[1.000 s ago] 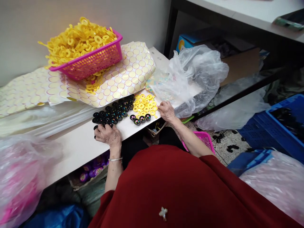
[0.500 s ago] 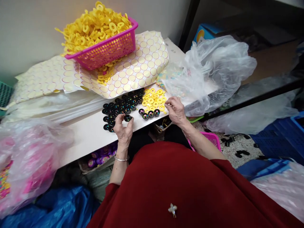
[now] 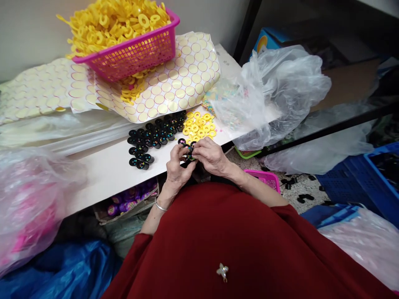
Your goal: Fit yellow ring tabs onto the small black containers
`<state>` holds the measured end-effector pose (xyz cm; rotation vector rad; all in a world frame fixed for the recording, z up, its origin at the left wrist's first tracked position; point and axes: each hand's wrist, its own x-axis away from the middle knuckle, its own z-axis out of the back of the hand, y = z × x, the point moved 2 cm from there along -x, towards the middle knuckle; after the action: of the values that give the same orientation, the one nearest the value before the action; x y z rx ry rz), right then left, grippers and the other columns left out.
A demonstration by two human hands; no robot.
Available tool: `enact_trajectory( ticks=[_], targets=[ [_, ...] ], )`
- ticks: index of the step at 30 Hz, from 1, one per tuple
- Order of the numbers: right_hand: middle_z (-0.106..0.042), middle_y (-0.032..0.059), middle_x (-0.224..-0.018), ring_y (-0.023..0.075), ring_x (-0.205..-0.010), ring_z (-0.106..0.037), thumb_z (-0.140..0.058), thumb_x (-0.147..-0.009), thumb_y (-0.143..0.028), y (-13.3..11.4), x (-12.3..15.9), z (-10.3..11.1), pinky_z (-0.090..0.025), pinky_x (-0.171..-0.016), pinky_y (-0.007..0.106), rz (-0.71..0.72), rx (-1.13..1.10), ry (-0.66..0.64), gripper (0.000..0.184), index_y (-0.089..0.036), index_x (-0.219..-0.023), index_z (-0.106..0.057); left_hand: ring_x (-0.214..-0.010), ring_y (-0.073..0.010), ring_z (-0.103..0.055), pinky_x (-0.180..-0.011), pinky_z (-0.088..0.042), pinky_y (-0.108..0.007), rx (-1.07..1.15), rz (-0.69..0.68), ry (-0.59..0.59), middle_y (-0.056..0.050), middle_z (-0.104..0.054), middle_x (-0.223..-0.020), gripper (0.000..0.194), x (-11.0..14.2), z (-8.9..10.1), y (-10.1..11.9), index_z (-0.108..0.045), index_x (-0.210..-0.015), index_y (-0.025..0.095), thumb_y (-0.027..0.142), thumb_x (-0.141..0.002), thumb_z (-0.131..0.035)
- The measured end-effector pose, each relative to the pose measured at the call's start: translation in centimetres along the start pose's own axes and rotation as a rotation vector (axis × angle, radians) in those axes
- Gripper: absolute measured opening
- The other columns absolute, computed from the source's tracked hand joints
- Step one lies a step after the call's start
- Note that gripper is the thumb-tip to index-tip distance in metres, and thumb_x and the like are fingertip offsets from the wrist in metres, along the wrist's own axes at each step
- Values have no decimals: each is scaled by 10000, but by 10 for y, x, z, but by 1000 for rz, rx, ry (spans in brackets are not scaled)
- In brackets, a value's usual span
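My left hand (image 3: 177,169) grips a small round black cup (image 3: 190,156) with bright coloured bits inside, over the table's front edge. My right hand (image 3: 212,156) meets it there, fingers pinched together at the cup's rim; what they hold, if anything, is too small to make out. Right behind the hands stand a few more black cups (image 3: 181,141), partly hidden by the fingers. Several rows of like cups (image 3: 156,143) with coloured bits cover the table to the left. Flat yellow rings (image 3: 199,121) lie in a loose pile just beyond my right hand.
A pink basket (image 3: 137,52) heaped with yellow plastic pieces (image 3: 115,25) rests on sheets of round stickers (image 3: 170,94). Clear plastic bags (image 3: 280,83) bulge at the right. A pink-filled bag (image 3: 37,207) lies left. Below the table sits a box of purple items (image 3: 124,203).
My left hand has moved right with the black cup. My right hand has come left from beside the yellow rings, and the two hands now meet at the cup. The view has shifted slightly.
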<state>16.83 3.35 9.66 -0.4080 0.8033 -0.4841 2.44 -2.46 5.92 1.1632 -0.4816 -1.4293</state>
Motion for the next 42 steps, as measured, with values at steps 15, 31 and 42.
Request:
enact_trajectory(
  ticks=[15, 31, 42],
  targets=[
    [-556, 75, -847, 179, -793, -456, -374, -939, -203, -1, 1, -5, -361, -699, 331, 115, 170, -142, 262, -164, -837, -612, -860, -153, -659, -709, -566, -265, 143, 38, -12, -49, -667, -997, 479, -2, -7, -12, -549, -1119, 192, 329, -692, -717],
    [-608, 119, -877, 226, -834, -497, -401, -851, -198, 141, 39, 15, -364, -680, 319, -607, 527, -107, 260, -163, -778, -648, -757, -151, -565, -708, -487, -294, -178, 254, 264, -24, -617, -832, 355, -5, 14, -76, -651, -917, 172, 352, -627, -749],
    [-628, 99, -834, 208, -787, -538, -443, -825, -210, 132, 41, 16, -367, -669, 303, -634, 409, -174, 225, -154, -814, -661, -1130, -307, -464, -990, -327, -491, -729, 238, 561, -192, -558, -1175, 367, 9, 56, -53, -609, -1005, 140, 450, -809, -590]
  ],
)
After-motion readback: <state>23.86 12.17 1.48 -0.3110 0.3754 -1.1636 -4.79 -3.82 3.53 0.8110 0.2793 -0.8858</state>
